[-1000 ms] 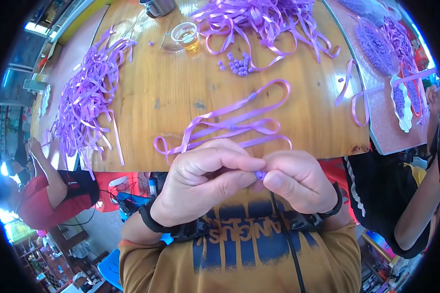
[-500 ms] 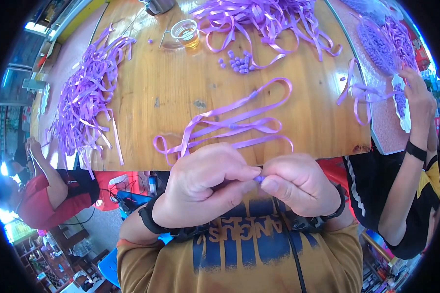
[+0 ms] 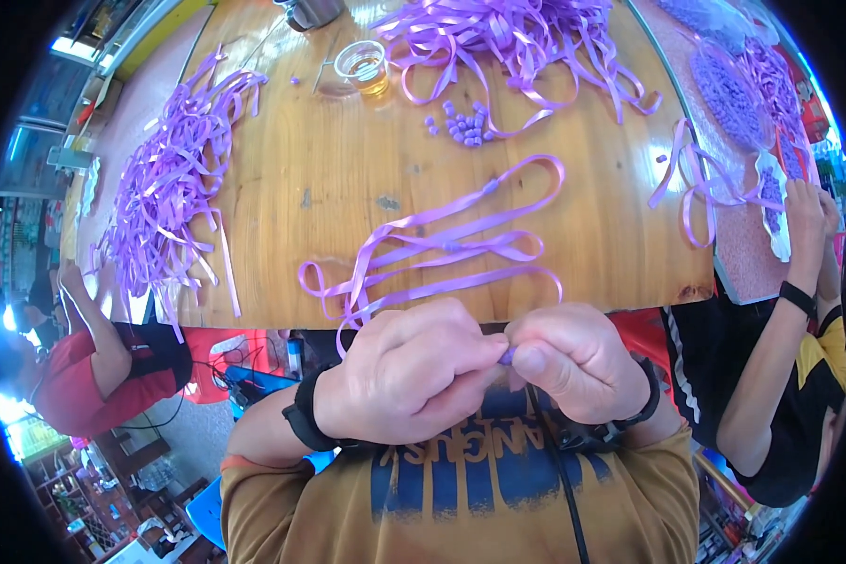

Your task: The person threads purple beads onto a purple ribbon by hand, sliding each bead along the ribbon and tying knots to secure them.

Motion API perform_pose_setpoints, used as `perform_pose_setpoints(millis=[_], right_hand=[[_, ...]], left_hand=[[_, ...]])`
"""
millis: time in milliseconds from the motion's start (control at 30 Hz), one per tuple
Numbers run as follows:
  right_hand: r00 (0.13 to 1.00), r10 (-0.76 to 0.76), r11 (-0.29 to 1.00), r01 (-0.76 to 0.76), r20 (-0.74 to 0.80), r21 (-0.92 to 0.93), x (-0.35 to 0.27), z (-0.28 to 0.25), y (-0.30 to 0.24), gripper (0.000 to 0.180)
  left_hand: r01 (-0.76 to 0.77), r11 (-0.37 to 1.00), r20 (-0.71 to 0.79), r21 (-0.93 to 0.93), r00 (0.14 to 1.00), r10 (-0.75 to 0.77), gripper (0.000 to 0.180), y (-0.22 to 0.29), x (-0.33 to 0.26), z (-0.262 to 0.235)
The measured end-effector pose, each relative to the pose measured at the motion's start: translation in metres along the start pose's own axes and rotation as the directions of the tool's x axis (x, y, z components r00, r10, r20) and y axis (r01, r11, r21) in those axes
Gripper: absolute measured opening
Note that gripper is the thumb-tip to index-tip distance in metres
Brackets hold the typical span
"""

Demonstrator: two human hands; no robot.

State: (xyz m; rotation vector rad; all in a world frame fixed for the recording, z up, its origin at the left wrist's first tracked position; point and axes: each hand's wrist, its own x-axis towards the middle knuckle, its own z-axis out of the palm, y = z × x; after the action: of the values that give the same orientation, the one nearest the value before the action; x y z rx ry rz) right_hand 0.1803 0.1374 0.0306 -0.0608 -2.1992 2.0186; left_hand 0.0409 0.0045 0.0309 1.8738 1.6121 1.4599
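In front of my chest, below the table's near edge, both hands meet in a pinch. My left hand (image 3: pixel 409 371) is closed on a purple ribbon, most of which its fingers cover. Right at its fingertips, my right hand (image 3: pixel 573 365) pinches a small purple bead (image 3: pixel 508 356) between thumb and curled forefinger. How the ribbon runs at the bead is hidden. Beyond my hands, a long purple ribbon (image 3: pixel 442 246) lies in loose loops on the wooden table (image 3: pixel 282 216), with beads on it. One curve of it hangs over the edge beside my left hand.
Loose purple beads (image 3: pixel 465 125) lie farther back, near a large ribbon heap (image 3: pixel 526 38). Another ribbon pile (image 3: pixel 169 179) hangs over the left edge. A clear cup of amber liquid (image 3: pixel 362 68) and a metal mug (image 3: pixel 312 11) stand behind. People sit working at both sides.
My hands have shifted slightly right, still pinched together, and the left has rolled knuckles-up. A ribbon curve now shows over the table edge. The right-hand person's hands have moved lower.
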Motion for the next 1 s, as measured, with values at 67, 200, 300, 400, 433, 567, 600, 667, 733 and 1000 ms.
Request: perform_pose_setpoints(millis=[67,200,300,400,433,567,600,667,733,1000], right_hand=[[1.000,-0.007,1.000,0.007,-0.021,-0.002,0.000,-0.001,0.002,0.035],[1.000,-0.001,0.998,0.001,-0.002,0.065,0.005,-0.001,0.004,0.035],[1.000,-0.007,0.993,0.009,-0.014,0.116,0.003,0.003,0.001,0.035],[0.999,0.001,0.985,0.008,-0.049,0.173,0.000,0.005,0.001,0.036],[0.997,0.020,0.980,-0.005,-0.074,0.199,0.003,0.005,0.002,0.036],[0.997,-0.067,0.998,0.066,-0.026,-0.009,0.008,-0.003,0.001,0.037],[0.991,-0.125,0.990,0.122,-0.039,-0.064,0.008,-0.003,0.000,0.037],[0.984,-0.173,0.980,0.166,-0.050,-0.111,0.007,0.000,0.000,0.038],[0.984,-0.176,0.980,0.171,-0.041,-0.101,0.009,0.000,0.001,0.039],[0.994,0.066,0.961,-0.039,-0.090,0.273,0.008,0.011,0.001,0.038]], left_hand=[[0.021,0.998,-0.018,0.067,1.000,-0.019,0.022,0.001,0.002,0.001],[0.072,0.997,-0.026,-0.035,0.997,-0.073,0.025,0.000,0.003,-0.001],[-0.031,0.999,-0.064,0.021,0.997,0.032,0.027,0.002,0.005,0.000],[-0.045,0.998,-0.013,0.047,0.999,0.046,0.025,0.001,0.010,-0.001],[-0.064,0.996,-0.010,0.057,0.998,0.065,0.025,0.000,0.010,-0.004],[0.286,0.915,0.073,-0.284,0.958,-0.276,0.016,0.004,0.006,-0.007],[0.301,0.907,0.073,-0.294,0.953,-0.292,0.016,0.006,0.005,-0.007],[0.327,0.893,0.078,-0.308,0.944,-0.319,0.017,0.008,0.002,-0.005],[0.192,0.969,-0.013,-0.155,0.980,-0.197,0.020,0.006,0.003,-0.002],[-0.084,0.994,-0.083,0.073,0.993,0.090,0.026,-0.008,0.002,0.003]])
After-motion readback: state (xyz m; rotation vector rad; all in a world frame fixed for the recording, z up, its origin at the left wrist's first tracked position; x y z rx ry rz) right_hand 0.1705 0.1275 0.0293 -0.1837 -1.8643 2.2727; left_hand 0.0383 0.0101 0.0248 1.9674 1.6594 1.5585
